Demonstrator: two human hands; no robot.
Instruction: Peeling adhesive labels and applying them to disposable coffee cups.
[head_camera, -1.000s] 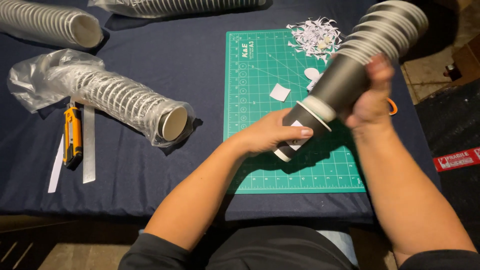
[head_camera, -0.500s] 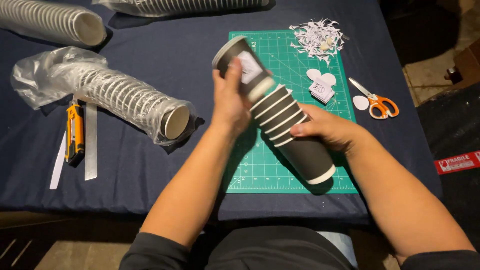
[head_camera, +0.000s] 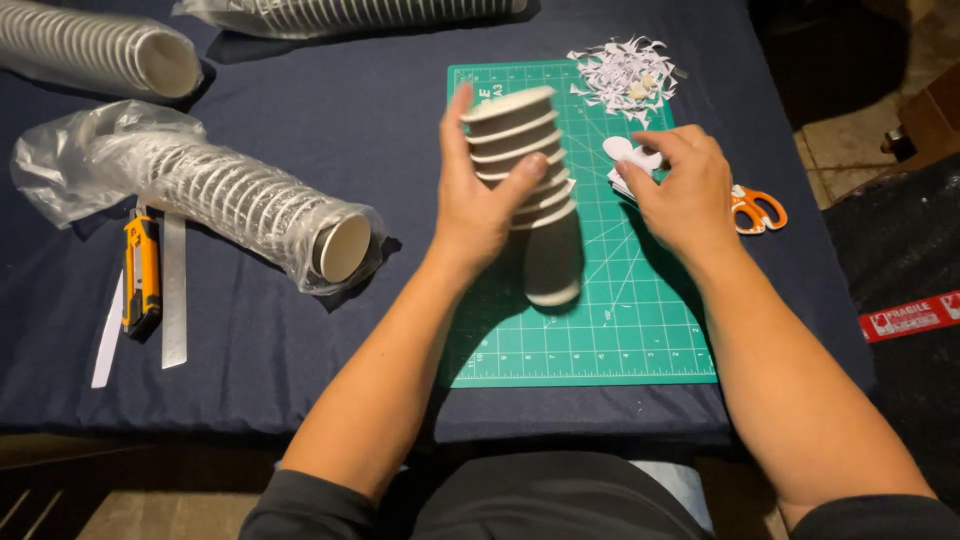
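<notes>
**Inspector:** What did the left hand (head_camera: 478, 205) hold?

**Recorder:** A nested stack of dark grey paper cups with pale rims (head_camera: 530, 190). The left grip was closed around the upper half of the stack, thumb across the front and fingers behind. The stack stood nearly upright, open mouths uppermost, over the green gridded cutting mat (head_camera: 590, 330). Whether its base touched the mat could not be told.

**Inspector:** And the right hand (head_camera: 680, 195)?

**Recorder:** It held nothing. The right grip was loosely open, fingers spread and curved, palm down, just beside the stack. It lay over the white paper cut-out shapes (head_camera: 625, 155) at the mat's right edge; contact could not be confirmed.

**Inspector:** Surroundings?

**Recorder:** Orange-handled scissors (head_camera: 757, 207) lay on the dark blue cloth-covered bench (head_camera: 300, 90), just right of the right hand. A heap of white paper scraps (head_camera: 625, 70) sat at the mat's top right corner. Left of the mat lay a sleeve of cups in clear plastic wrap (head_camera: 220, 195), its open end toward the mat. Two further cup sleeves lay along the far edge. At far left were a yellow and black utility knife (head_camera: 141, 270), a steel ruler (head_camera: 174, 290) beside it and a white paper strip (head_camera: 107, 335).
</notes>
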